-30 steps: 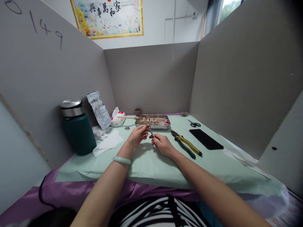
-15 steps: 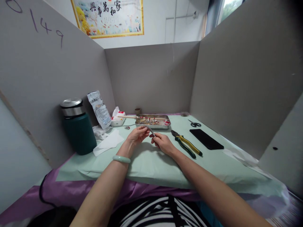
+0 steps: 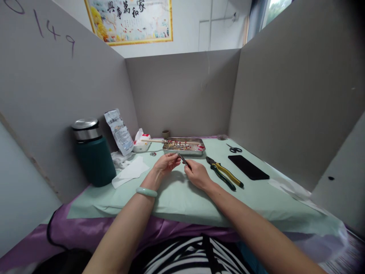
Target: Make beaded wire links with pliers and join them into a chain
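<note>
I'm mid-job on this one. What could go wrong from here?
The slim tool in the right hand has its tip at the left hand, so a slip might poke it.
The wooden stick juts out past the left side of the metal tray; a bump could shift it and scatter the small red pieces.
The pliers lie beside the right hand, which might knock them if it swings outward.

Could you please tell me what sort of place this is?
It is probably a small craft booth, judging by the grey partitions, the metal tray of small bead-like pieces and the yellow-and-green pliers.
</note>
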The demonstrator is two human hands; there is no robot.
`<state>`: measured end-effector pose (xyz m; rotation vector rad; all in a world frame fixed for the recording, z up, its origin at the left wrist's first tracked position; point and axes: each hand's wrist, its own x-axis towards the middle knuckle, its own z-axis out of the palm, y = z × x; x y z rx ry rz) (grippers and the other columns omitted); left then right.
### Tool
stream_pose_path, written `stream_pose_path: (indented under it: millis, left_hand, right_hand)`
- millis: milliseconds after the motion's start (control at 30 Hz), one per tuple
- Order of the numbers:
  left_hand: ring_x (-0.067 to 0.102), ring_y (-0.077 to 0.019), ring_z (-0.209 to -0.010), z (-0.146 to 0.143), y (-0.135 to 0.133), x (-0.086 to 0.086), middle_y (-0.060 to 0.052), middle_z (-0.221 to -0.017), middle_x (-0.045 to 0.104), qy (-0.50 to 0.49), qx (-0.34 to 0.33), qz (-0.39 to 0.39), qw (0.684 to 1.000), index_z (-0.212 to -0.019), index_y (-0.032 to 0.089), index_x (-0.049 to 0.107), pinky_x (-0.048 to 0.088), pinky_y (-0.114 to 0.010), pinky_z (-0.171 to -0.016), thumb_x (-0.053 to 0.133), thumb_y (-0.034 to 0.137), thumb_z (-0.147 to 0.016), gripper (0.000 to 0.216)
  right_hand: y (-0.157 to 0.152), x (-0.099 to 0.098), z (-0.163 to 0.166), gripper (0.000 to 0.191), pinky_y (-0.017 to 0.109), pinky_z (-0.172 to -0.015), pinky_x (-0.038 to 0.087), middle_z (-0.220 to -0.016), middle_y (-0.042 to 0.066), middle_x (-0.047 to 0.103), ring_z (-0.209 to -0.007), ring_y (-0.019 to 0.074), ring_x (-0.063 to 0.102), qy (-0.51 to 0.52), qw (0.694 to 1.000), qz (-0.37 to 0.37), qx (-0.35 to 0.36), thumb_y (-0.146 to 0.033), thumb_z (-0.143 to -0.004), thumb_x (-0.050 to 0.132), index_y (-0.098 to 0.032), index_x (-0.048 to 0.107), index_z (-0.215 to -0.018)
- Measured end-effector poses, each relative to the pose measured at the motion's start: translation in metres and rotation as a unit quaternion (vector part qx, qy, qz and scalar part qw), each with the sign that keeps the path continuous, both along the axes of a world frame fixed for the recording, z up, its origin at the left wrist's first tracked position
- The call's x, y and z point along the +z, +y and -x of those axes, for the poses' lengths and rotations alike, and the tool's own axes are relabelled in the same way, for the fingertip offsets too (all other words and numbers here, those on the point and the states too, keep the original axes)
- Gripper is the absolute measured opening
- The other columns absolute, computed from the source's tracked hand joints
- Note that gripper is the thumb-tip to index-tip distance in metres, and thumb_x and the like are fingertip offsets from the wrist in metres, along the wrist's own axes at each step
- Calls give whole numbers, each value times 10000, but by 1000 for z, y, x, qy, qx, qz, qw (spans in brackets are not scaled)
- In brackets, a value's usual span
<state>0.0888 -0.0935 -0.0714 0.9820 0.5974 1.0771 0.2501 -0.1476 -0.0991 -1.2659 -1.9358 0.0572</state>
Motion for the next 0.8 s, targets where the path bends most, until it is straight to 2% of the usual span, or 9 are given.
stream_pose_path:
  millis: [333,800]
  left_hand:
    - [620,-84,-585,-3,2,-3,-12,-646,638,-2,25,-19,1000,-722,103,633,535,-202,-627,730,51,-670,123]
    - [615,-98,-582,-4,6,-8,-18,-633,641,7,43,-63,997,-716,99,644,526,-249,-656,797,140,-605,193]
  right_hand:
    - [1,-2,2,203,277,-683,346,-890,75,666,-803,199,568,-55,997,-29,-41,-202,-859,416,-181,610,-915]
    - [2,-4,4,216,292,-695,348,-907,91,660,-830,212,569,-73,995,-24,-63,-204,-875,396,-170,601,-936]
